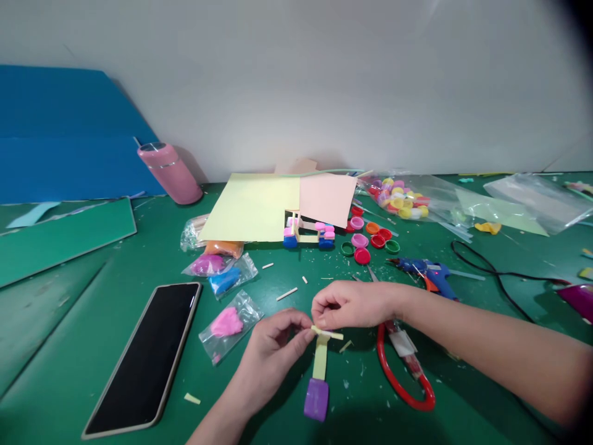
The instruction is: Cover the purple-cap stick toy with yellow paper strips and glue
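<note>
A pale yellow strip runs down to a purple block near the front edge of the view. Across its upper end lies a short pale yellow crosspiece. My left hand pinches the left end of that crosspiece between thumb and forefinger. Just above the same end, my right hand has its fingers pressed together; what they hold, if anything, is hidden. Red-handled scissors lie partly under my right forearm.
A phone and clay bags lie at left. Behind are a small wheeled model, paper sheets, bottle caps and a pink bottle. A blue glue gun with a black cord sits at right.
</note>
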Demonstrator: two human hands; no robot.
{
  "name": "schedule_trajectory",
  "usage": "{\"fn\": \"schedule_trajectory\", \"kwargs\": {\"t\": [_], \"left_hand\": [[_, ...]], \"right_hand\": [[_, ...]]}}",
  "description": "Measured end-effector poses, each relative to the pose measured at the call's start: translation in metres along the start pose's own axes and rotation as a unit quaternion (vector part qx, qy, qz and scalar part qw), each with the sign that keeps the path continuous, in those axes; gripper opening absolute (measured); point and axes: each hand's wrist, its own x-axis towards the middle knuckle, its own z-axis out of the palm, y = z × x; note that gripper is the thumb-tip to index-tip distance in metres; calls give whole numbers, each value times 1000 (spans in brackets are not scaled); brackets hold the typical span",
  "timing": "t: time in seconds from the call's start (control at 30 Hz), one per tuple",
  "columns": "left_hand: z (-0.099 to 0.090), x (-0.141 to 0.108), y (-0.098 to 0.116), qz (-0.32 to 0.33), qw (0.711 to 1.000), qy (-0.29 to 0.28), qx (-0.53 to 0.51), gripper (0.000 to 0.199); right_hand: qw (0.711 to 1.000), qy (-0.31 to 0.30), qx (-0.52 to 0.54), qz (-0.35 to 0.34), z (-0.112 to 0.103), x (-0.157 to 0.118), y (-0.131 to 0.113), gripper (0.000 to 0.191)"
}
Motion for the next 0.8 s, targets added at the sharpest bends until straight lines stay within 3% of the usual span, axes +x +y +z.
{"fn": "schedule_trajectory", "kwargs": {"t": [0.27,0.57,0.8], "left_hand": [[-4,0,3,-6,999,-44,-15,10],[-1,1,0,8,999,-35,7,11],[0,-2,-9,72,997,-7,9,4]], "right_hand": [[1000,-17,-5,-4,-3,-1,-8,8],[990,-89,108,1,2,6,6,15],[985,-102,136,25,0,8,11,12]]}}
